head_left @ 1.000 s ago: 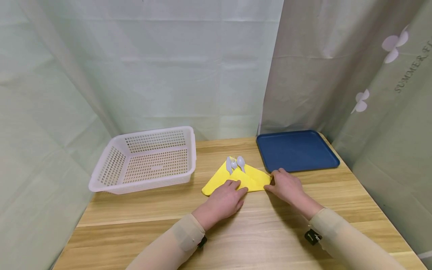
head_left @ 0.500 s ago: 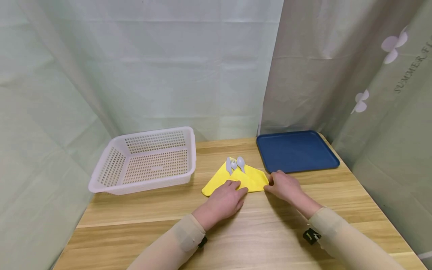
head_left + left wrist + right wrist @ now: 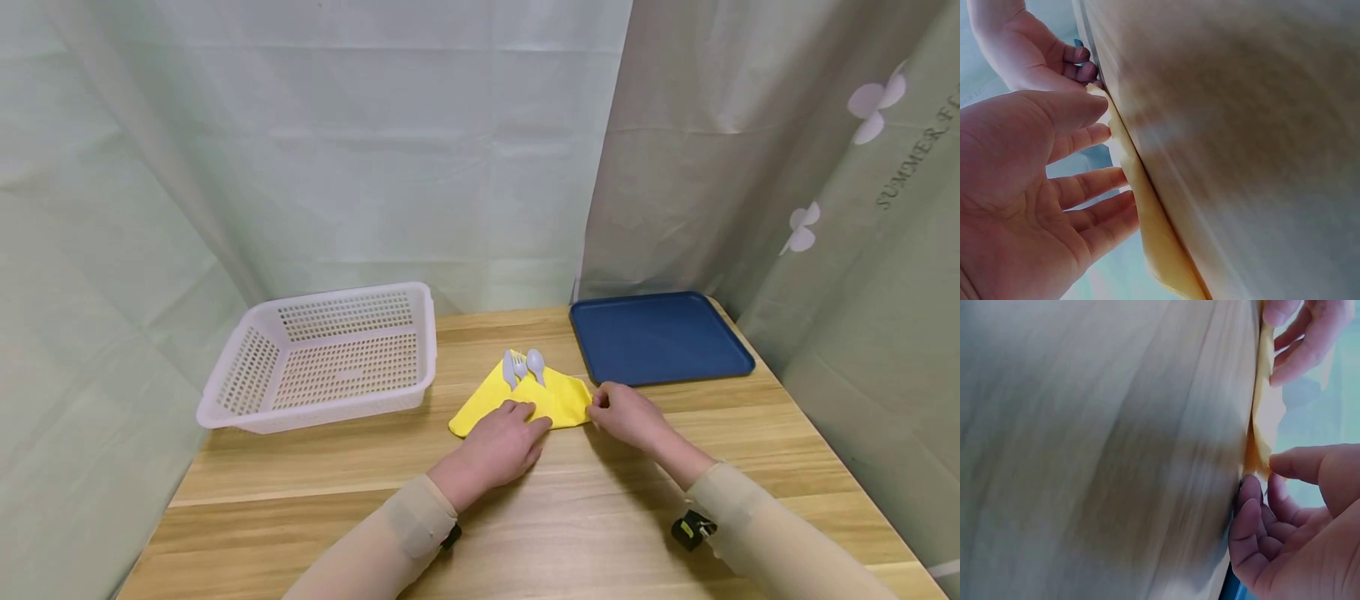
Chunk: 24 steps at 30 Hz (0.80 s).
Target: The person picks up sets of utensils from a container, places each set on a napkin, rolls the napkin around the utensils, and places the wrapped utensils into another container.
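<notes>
A yellow napkin, folded to a triangle, lies mid-table. A grey plastic knife, fork and spoon lie side by side on it, their upper ends showing; their lower parts are hidden under a folded layer. My left hand rests on the napkin's front edge, its fingers spread and fairly straight in the left wrist view. At the right corner, my right hand pinches the napkin between thumb and index finger; in the right wrist view the other fingers curl beneath.
A white perforated plastic basket stands at the back left of the wooden table. At the back right lies a blue tray, just beyond my right hand. Pale curtains hang behind and at both sides.
My right hand has moved slightly left, folding the napkin's right corner inward, so the napkin's right end is shorter. The left hand and the cutlery have stayed in place.
</notes>
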### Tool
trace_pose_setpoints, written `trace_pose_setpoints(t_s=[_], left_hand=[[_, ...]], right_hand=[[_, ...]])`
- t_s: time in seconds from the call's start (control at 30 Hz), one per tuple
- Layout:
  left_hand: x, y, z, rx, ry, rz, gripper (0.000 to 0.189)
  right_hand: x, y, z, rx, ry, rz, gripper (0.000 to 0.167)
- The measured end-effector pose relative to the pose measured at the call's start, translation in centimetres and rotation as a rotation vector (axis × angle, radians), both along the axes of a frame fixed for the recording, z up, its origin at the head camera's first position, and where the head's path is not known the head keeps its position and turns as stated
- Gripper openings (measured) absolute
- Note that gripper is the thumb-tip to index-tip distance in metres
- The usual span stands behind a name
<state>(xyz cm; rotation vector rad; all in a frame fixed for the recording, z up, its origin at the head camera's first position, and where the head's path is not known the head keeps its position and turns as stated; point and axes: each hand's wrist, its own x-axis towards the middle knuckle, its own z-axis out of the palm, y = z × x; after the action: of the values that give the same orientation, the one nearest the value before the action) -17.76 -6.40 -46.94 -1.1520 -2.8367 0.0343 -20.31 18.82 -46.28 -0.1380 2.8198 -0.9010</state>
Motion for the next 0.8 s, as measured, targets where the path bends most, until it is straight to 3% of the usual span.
trace_pose_setpoints(t_s=[0.1, 0.27, 0.33, 0.57, 0.8], left_hand=[[0.05, 0.01, 0.07, -0.001, 0.006, -0.003, 0.037], [0.05, 0.07, 0.17, -0.008, 0.001, -0.004, 0.037], [0.02, 0.07, 0.19, -0.015, -0.002, -0.001, 0.038], [-0.11, 0.04, 0.18, -0.016, -0.012, 0.009, 0.038], [-0.08, 0.0, 0.25, -0.014, -0.008, 0.005, 0.038]], right_hand=[[0.16, -0.09, -0.01, -0.136, -0.038, -0.034, 0.022], [0.21, -0.22, -0.2, -0.375, -0.151, -0.117, 0.059], [0.21, -0.23, -0.24, -0.425, -0.187, -0.144, 0.065], [0.39, -0.37, -0.13, -0.398, -0.236, -0.114, 0.031], [0.38, -0.71, -0.74, -0.292, -0.148, -0.064, 0.028]])
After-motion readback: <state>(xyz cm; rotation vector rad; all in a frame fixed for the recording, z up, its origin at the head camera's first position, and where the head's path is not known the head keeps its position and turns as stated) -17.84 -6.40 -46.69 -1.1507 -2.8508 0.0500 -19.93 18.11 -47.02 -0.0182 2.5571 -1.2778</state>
